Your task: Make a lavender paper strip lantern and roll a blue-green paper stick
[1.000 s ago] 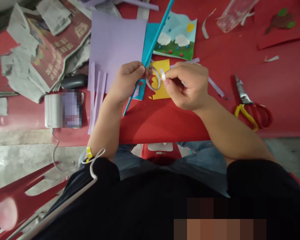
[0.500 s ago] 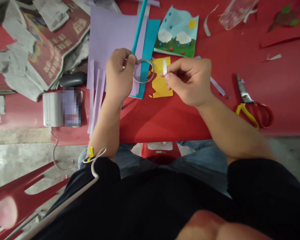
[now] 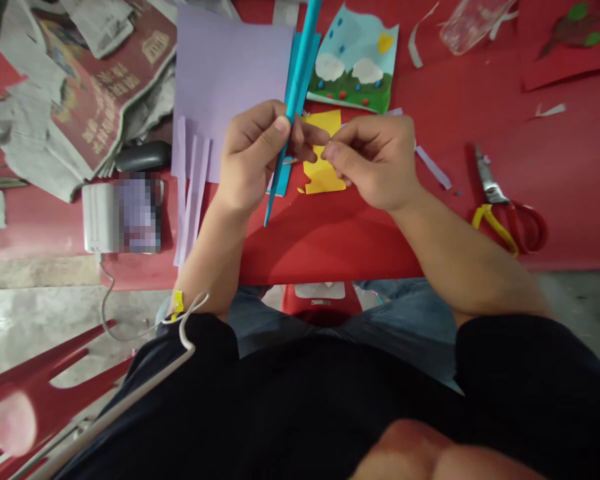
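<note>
My left hand [image 3: 255, 150] is closed round a rolled blue paper stick [image 3: 300, 73], its thumb pressing on the roll. The stick slants, with a thin pointed end below the hand. The ring seen in this hand earlier is almost wholly hidden behind the fingers. My right hand [image 3: 375, 160] is pinched, its fingertips meeting the left fingers; whatever lies between them is too small to make out. Beneath the hands lie a cut yellow paper [image 3: 325, 180] and blue paper [image 3: 307, 67]. A large purple sheet [image 3: 225, 80] lies by my left hand.
Scissors [image 3: 495, 187] with red and yellow handles lie on the red table [image 3: 330, 247] at right. A clay landscape picture [image 3: 353, 67] and a clear plastic container [image 3: 473, 23] lie at the back. Newspapers [image 3: 115, 87], a black case [image 3: 144, 157], a phone [image 3: 139, 213] and purple strips [image 3: 195, 193] are at left.
My left hand has turned and moved slightly right, tilting the blue stick so its pointed end shows. The hands have come together. The ring and the small white strip have gone from sight.
</note>
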Motion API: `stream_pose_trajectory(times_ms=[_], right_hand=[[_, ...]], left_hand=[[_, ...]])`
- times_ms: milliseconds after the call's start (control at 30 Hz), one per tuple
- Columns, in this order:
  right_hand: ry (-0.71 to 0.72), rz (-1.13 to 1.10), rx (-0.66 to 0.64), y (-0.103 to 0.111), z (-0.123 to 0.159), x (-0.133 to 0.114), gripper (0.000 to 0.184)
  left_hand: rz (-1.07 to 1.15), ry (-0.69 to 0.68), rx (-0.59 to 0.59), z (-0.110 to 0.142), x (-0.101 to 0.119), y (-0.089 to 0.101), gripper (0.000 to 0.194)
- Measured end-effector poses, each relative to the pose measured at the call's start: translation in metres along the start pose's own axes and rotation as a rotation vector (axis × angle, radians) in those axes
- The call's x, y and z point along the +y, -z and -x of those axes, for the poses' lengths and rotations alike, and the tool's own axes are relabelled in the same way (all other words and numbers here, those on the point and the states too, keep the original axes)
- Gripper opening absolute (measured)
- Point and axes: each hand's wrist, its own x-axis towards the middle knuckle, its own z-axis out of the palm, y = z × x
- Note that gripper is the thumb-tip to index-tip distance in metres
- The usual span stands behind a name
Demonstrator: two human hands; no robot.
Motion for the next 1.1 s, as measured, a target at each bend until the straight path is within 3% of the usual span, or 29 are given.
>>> stream_pose_trajectory(times_ms=[200, 533, 700, 867, 1100], right_hand=[[-0.028, -0.032, 0.009, 0.002, -0.002, -0.003, 0.045], [0.027, -0.105, 0.030, 0.003, -0.003, -0.003, 0.032], [0.058, -0.081, 0.027, 0.001, -0.005, -0.004, 0.042], [0.080, -0.145, 0.117, -0.008, -0.008, 0.004, 0.040], [0.119, -0.185, 0.142, -0.013, -0.009, 0.010, 0.040]], left_hand=[[0.023, -0.079, -0.038, -0.001, 0.000, -0.003, 0.030], [-0.071, 0.036, 0.043, -0.001, -0.002, -0.004, 0.028], [-0.128, -0.099, -0.002, -0.002, -0.006, -0.006, 0.033], [-0.401, -0.391, 0.053, -0.005, -0.016, -0.004, 0.032], [-0.582, -0.431, 0.053, 0.001, -0.022, -0.005, 0.037]])
